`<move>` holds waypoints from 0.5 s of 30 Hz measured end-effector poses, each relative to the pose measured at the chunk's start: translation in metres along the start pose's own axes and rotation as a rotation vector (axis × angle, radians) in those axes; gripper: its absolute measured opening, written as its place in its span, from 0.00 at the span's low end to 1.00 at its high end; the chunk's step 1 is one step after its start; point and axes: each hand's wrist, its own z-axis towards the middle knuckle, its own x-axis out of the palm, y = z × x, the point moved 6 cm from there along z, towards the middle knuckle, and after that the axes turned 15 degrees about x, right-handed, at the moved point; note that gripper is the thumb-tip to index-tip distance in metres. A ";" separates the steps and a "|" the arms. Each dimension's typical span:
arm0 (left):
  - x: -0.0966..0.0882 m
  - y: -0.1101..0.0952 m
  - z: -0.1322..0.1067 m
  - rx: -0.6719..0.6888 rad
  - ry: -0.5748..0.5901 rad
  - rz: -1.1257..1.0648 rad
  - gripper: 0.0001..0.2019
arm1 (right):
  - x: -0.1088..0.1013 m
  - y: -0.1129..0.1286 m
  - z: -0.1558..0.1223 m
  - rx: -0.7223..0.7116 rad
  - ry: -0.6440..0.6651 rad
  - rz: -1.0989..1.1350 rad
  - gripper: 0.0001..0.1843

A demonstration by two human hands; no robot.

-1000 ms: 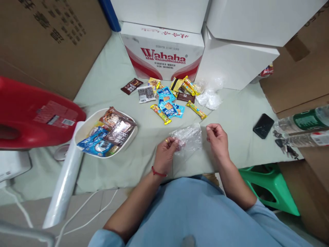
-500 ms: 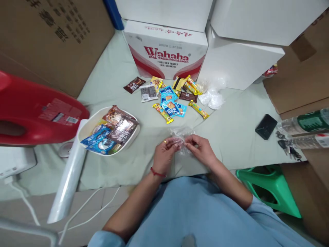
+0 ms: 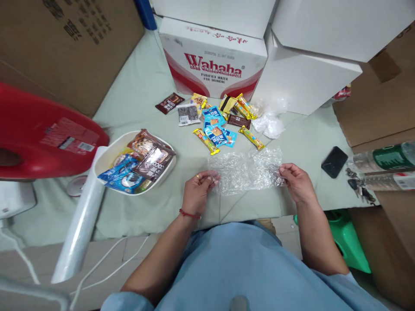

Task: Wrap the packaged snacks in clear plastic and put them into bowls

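Pinching crinkled plastic sheet (image 3: 248, 170) taut — left hand (image 3: 196, 194), right hand (image 3: 296, 183) — snack packets (image 3: 215, 123) beyond.

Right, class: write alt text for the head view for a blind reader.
The left hand and right hand hold a clear plastic sheet spread between them over a pale cloth. Snack packets lie beyond; a white bowl holds more.

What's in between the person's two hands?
A crinkly clear plastic sheet stretches from the left hand to the right hand, as the head view shows.
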 end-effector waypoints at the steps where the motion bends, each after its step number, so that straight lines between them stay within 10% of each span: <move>1: -0.002 0.001 0.001 -0.005 -0.010 0.000 0.22 | -0.006 0.000 0.003 -0.023 -0.031 -0.046 0.20; 8: -0.004 0.002 0.000 -0.010 -0.036 -0.021 0.20 | 0.000 0.041 -0.030 -0.500 -0.456 -0.494 0.13; 15: 0.006 0.000 -0.007 0.031 0.044 0.013 0.20 | 0.152 0.015 -0.081 -0.812 0.175 -0.776 0.12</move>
